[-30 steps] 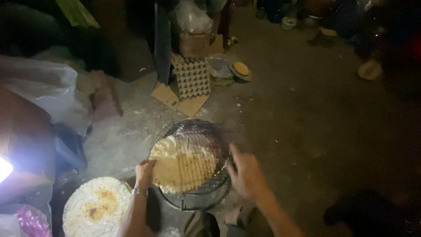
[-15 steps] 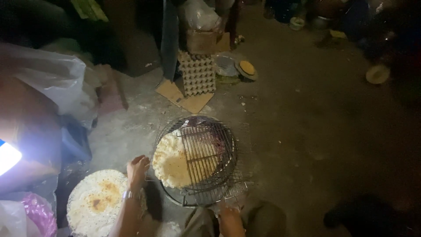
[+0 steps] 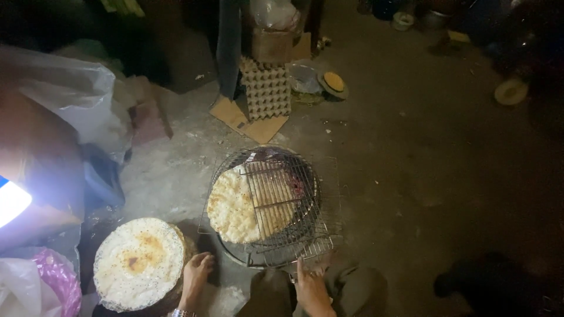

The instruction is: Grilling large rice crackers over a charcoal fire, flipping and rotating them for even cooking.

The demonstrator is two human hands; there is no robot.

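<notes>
A round pale rice cracker (image 3: 242, 206) lies on a wire grill rack (image 3: 276, 202) over a small charcoal stove with a faint red glow. A smaller wire grid rests on top of the cracker's right half. My left hand (image 3: 195, 276) hangs low beside a stack of toasted round crackers (image 3: 140, 262), fingers loosely curled, holding nothing. My right hand (image 3: 309, 289) is at the rack's near edge, one finger touching the wire.
An egg carton (image 3: 267, 91) and flat cardboard pieces (image 3: 247, 120) lie beyond the stove. Plastic bags (image 3: 70, 100) pile up on the left next to a bright light (image 3: 10, 199). Bowls (image 3: 510, 91) sit on the dark floor at the far right.
Both hands have drawn back from the rack toward me. The cracker now sits on the rack's left side under the small grid. The camera has tilted.
</notes>
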